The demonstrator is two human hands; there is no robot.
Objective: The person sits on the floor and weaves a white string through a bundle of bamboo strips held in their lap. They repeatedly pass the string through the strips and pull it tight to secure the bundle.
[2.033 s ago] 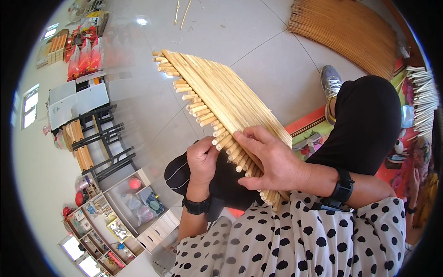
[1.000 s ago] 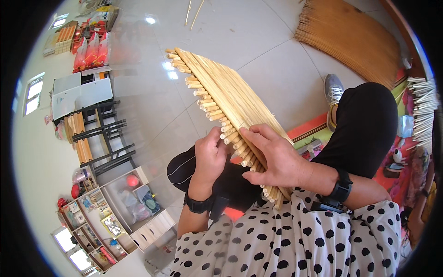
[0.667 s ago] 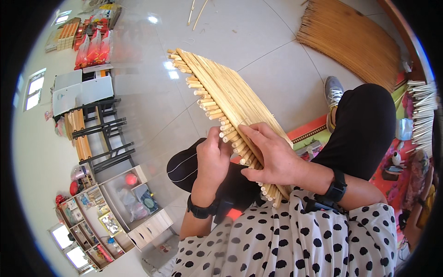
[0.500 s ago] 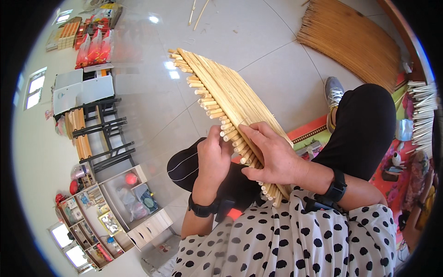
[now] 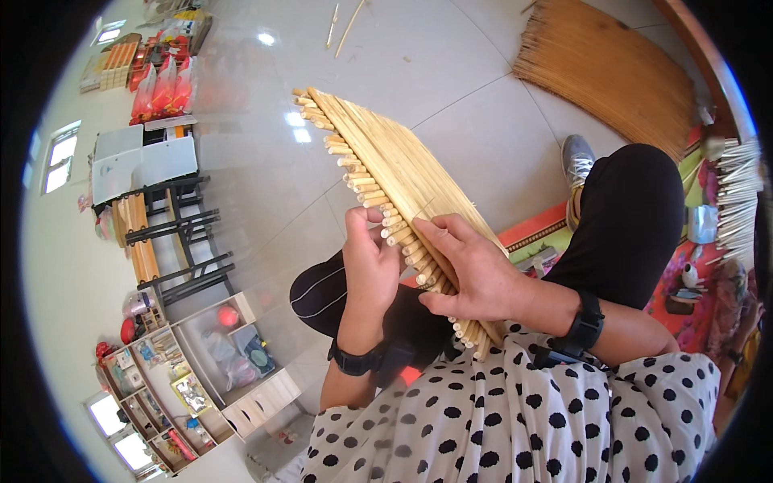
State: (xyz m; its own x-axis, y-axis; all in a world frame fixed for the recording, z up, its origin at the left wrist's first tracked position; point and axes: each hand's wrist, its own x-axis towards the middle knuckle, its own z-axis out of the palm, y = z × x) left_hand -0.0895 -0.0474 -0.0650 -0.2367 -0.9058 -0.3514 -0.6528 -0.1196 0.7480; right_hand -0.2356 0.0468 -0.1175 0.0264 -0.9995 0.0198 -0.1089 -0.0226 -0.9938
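A mat of pale yellow plant stalks [image 5: 403, 157], laid side by side, slants across my lap with its cut ends sticking out in an uneven row along the left edge. My right hand [image 5: 475, 266] grips the mat near its lower end, forefinger over the top face and thumb by the stalk ends. Beside that edge, my left hand [image 5: 372, 262] is closed with its fingers curled against the protruding ends. What lies inside those fingers is hidden. A thin dark line, perhaps thread, shows on the mat by my right forefinger.
A larger brown stalk mat [image 5: 608, 76] lies on the tiled floor at the far right. White sticks [image 5: 737, 197] are stacked at the right edge. Two loose stalks [image 5: 349, 28] lie ahead. Shelving [image 5: 169, 386] and folded black-legged furniture [image 5: 181, 229] stand on the left.
My left hand has shifted slightly up along the stalk ends, its thumb and forefinger raised. The right hand keeps its grip, and the mat stays nearly still.
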